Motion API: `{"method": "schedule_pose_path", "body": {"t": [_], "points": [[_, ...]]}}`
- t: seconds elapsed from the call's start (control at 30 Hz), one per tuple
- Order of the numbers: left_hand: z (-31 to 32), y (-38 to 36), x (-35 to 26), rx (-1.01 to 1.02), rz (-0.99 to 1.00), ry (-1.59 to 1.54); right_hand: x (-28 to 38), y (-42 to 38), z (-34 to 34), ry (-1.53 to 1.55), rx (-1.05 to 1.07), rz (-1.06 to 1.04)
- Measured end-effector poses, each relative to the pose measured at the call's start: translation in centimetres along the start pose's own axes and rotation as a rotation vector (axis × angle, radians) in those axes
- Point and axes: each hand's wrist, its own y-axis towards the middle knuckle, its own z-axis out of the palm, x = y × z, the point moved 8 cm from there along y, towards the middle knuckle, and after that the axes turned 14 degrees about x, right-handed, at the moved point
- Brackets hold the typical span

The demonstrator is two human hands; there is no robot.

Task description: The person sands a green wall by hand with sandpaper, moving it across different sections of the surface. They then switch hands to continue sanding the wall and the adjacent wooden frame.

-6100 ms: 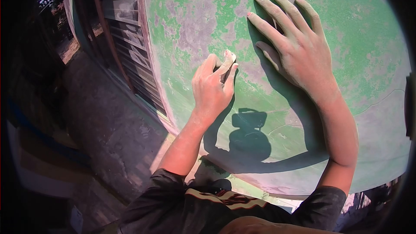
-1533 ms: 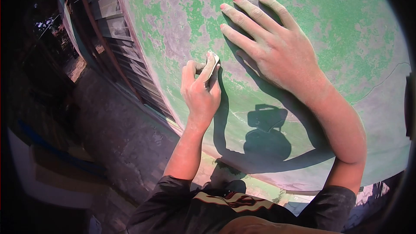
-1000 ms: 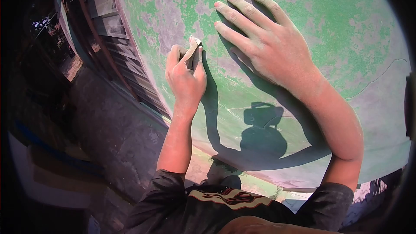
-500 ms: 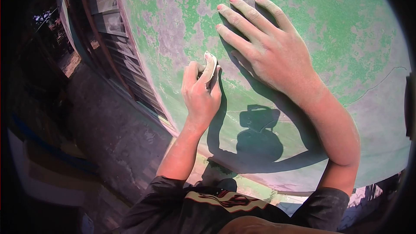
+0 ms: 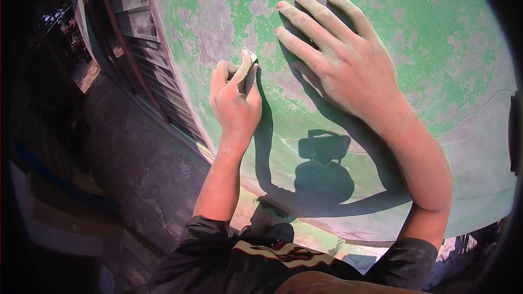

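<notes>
My left hand [image 5: 237,100] is closed around a small pale flat piece [image 5: 250,56], whose dusty whitish edge shows beside the index finger. I cannot tell exactly what kind of thing it is. It is held up against a wall [image 5: 305,92] of worn green paint with patchy grey-purple areas. Higher and to the right, my right hand [image 5: 346,57] lies open on the same wall, fingers stretched out and palm toward the surface. Pale dust coats both hands.
Left of the wall's edge is a slatted window or shutter [image 5: 136,22] with a dark frame. A grey floor [image 5: 131,141] lies in shade below it. A thin crack [image 5: 474,111] runs across the wall at right. My shadow [image 5: 324,179] falls on the wall between my arms.
My left hand has moved up and to the left along the wall with the pale piece in it. The right hand stays nearly in place.
</notes>
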Motion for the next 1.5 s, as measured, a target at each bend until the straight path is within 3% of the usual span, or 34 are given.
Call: {"method": "schedule_pose_path", "body": {"t": [0.13, 0.23, 0.5, 0.67, 0.83, 0.9, 1.03, 1.17, 1.37, 1.5], "points": [[-0.2, 1.0, 0.1, 0.047, -0.107, -0.106, 0.0, 0.0, 0.1, 0.016, 0.004, 0.010], [0.9, -1.8, -3.4, 0.058, 0.103, -0.036, -0.1, 0.0, 0.0, 0.017, -0.002, 0.022], [-0.6, 1.6, -0.8, -0.015, -0.036, 0.002, -0.1, 0.0, -0.2, 0.016, 0.009, 0.009], [1.5, -3.0, -3.2, 0.060, 0.057, 0.011, -0.2, 0.1, -0.3, 0.073, 0.024, 0.004], [0.0, 0.5, -0.9, 0.000, 0.028, 0.060, 0.0, 0.1, -0.5, 0.065, 0.001, -0.007], [-0.3, 1.2, 0.1, -0.044, -0.072, -0.026, 0.0, 0.1, -0.6, 0.056, -0.024, -0.003], [1.6, -3.0, -3.4, 0.020, 0.116, -0.043, 0.1, 0.2, -0.1, 0.011, 0.023, 0.002], [1.8, -3.5, -2.5, 0.019, 0.142, -0.052, 0.2, 0.2, -0.2, 0.048, -0.004, -0.007], [0.2, 0.5, -1.9, 0.023, 0.000, 0.011, 0.1, 0.1, -0.7, 0.055, -0.044, -0.013], [1.5, -2.7, -4.6, 0.074, 0.158, 0.017, 0.1, 0.2, -0.6, 0.079, -0.043, -0.008]]}}
